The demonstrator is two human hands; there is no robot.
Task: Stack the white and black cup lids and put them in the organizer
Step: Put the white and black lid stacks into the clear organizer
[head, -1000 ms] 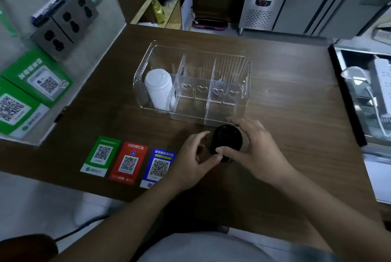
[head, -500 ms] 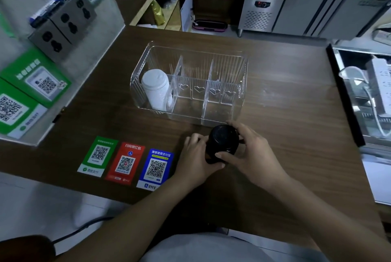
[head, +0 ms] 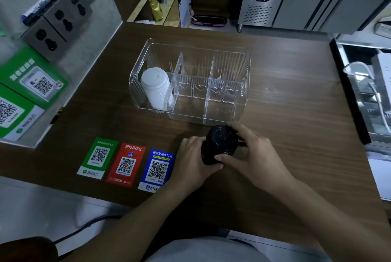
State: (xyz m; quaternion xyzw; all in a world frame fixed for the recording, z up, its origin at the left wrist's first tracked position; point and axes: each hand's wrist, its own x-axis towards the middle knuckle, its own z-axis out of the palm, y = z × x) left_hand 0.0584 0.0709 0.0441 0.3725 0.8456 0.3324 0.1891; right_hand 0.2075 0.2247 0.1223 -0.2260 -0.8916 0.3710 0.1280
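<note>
A clear plastic organizer [head: 246, 66] with dividers stands on the brown table. A stack of white lids [head: 155, 87] leans in its left compartment. Just in front of the organizer is a stack of black lids [head: 220, 142], tilted with its top toward the organizer. My left hand [head: 193, 160] grips its lower end from the left, fingers curled around it. From the right, my right hand [head: 251, 155] holds the stack, thumb below and fingers over the far side. The middle and right compartments hold nothing.
Three QR code cards, green [head: 98, 158], red [head: 127, 164] and blue [head: 157, 168], lie flat at the table's front left. A wall with power sockets [head: 57, 22] and green QR signs [head: 36, 79] borders the left. A black-edged counter [head: 349, 92] lies to the right.
Both hands have lifted and tipped the black lid stack, so its top now points toward the organizer. The stack sits slightly higher than a second ago.
</note>
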